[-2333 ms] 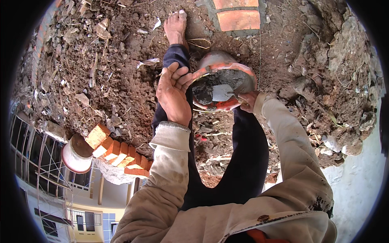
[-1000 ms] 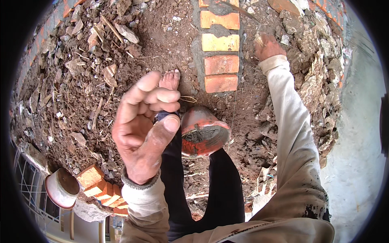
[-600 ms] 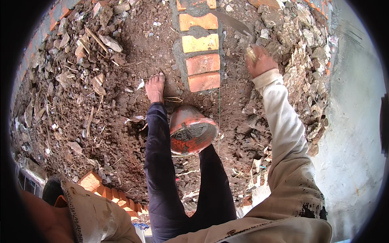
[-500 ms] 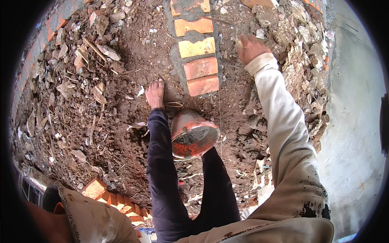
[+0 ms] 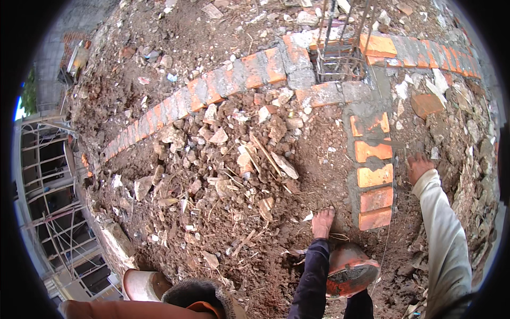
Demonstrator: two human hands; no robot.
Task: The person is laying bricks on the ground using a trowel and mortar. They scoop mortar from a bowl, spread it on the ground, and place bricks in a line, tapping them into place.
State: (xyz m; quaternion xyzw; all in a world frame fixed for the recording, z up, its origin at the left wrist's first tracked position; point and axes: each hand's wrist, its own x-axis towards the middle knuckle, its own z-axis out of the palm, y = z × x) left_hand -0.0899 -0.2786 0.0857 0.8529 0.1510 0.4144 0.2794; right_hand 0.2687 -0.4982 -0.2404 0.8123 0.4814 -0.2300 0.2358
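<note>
My right hand [image 5: 419, 167] is closed round a trowel, just right of a short row of orange bricks [image 5: 376, 198]. The trowel's thin blade [image 5: 397, 143] reaches left to the second brick from the far end, by the grey mortar [image 5: 353, 159] under the row. Worn notches mark the farther bricks' edges. Close to my bare left foot [image 5: 322, 220] stands a tilted reddish bucket [image 5: 346, 257], with wet grey mortar inside. Part of my left forearm [image 5: 138, 310] and its sleeve cuff show at the lower edge; my left hand is out of view.
A taut string [image 5: 387, 239] runs along the row's right side. Beyond stands a low brick wall [image 5: 228, 85] with upright steel bars [image 5: 340, 58]. Rubble [image 5: 255, 154] covers the ground to the left. A pale bucket [image 5: 146, 284] and metal frames [image 5: 50, 186] are at the lower left.
The view has swung left and farther out, so the bricks, bucket and right arm sit lower and farther right. My right hand stays beside the row with the trowel.
</note>
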